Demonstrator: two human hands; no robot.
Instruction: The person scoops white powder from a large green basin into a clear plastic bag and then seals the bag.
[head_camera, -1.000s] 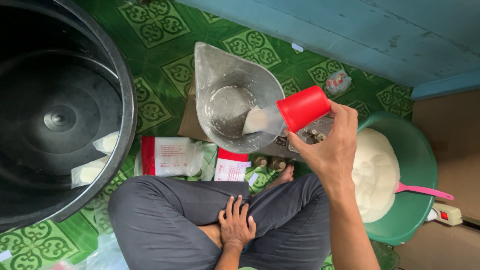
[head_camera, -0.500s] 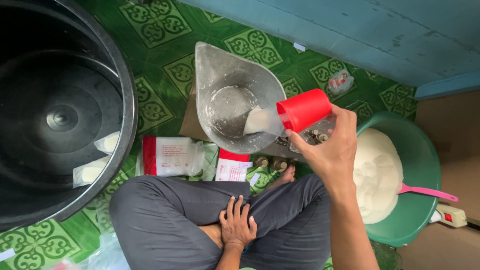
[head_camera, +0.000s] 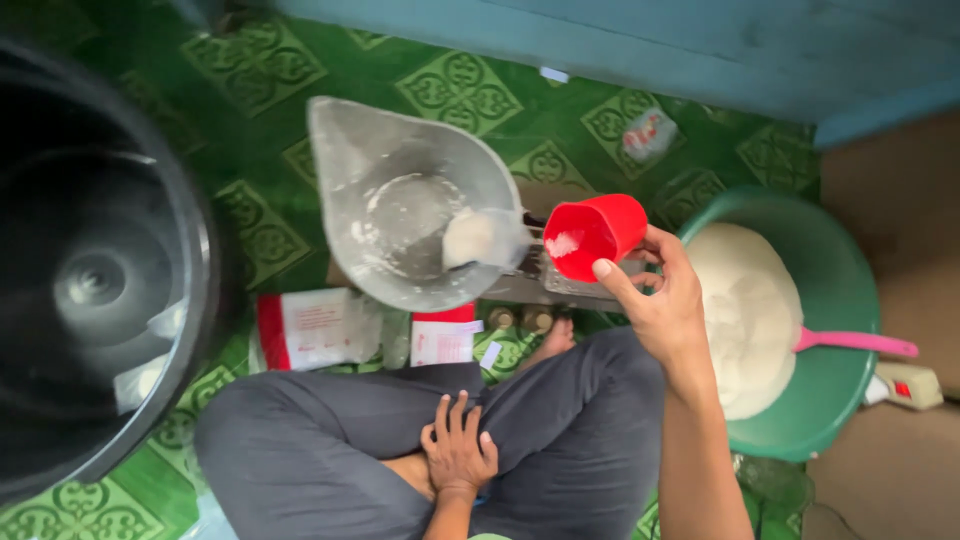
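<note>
Head view: right hand (head_camera: 665, 310) tilts red cup (head_camera: 592, 237) beside metal funnel (head_camera: 410, 205).

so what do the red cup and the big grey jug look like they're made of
Red cup: likely plastic, with a uniform bright colour, thin rim and slight sheen. Grey jug: probably translucent plastic, cloudy and dusted with white powder; its moulded spout suggests plastic, though dull metal can't be ruled out.

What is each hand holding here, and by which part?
The right hand holds a small red cup by its base end, tipped on its side, mouth toward the clear jug. The left hand holds nothing; it rests on the crossed legs.
</note>
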